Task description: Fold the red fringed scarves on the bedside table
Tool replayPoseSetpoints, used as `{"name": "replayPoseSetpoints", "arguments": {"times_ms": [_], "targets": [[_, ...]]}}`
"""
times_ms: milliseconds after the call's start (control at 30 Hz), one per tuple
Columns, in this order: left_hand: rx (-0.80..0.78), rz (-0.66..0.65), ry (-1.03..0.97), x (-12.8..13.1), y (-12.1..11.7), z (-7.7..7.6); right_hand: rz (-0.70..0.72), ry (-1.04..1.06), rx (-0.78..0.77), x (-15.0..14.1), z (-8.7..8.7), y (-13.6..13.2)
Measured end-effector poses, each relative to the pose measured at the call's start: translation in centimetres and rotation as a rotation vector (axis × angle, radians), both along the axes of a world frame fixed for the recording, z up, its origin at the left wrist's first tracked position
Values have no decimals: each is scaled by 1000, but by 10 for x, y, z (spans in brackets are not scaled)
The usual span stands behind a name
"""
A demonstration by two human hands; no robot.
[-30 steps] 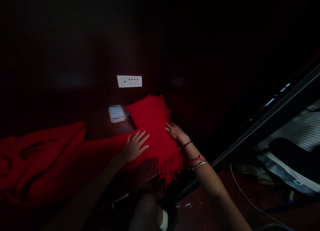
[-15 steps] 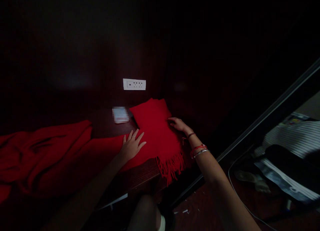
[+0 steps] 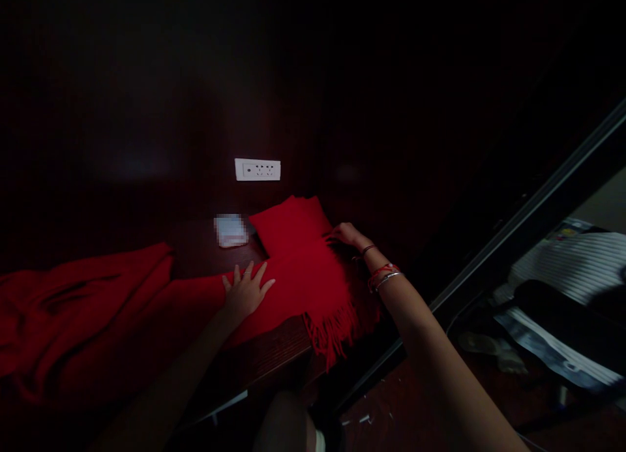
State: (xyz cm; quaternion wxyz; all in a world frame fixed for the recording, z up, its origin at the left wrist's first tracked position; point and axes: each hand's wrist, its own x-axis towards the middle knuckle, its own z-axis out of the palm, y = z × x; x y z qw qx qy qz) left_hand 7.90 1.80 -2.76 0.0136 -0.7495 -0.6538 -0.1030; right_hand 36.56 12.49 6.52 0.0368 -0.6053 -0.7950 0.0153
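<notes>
A long red scarf point(image 3: 288, 279) with a fringed end lies across a dark wooden surface, one part folded over near the back wall and the rest bunched up at the left. My left hand point(image 3: 244, 294) rests flat on the scarf's middle, fingers spread. At the scarf's right side, my right hand point(image 3: 346, 235) pinches its edge between thumb and fingers, and the cloth there is slightly raised. The fringe hangs over the front edge of the surface, below my right hand.
A white power socket point(image 3: 258, 170) is on the dark back wall. Beneath it lies a small blurred pale item point(image 3: 231, 231). On the right, past a slanting metal-edged frame point(image 3: 469, 278), are a striped cloth point(image 3: 557, 263) and folded garments. White scraps lie on the floor.
My right hand has closed on the scarf's right edge and drawn it up a little. My left hand stays flat on the cloth. The whole view has shifted slightly.
</notes>
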Motion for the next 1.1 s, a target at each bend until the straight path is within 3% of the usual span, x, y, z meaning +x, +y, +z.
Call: {"name": "replayPoseSetpoints", "arguments": {"times_ms": [367,567,733,867,1100], "targets": [[-1,14,15,1,-1,0,-58,32,48,-7,0,1],[-14,10,21,2,-3,5,-84,45,117,-16,-1,-29],[13,19,29,3,-6,8,-226,23,-104,-32,-13,-57],[80,10,69,5,-8,9,-257,5,-185,-41,-18,-60],[312,-141,47,10,-11,14,-207,11,-246,-32,0,-53]]}}
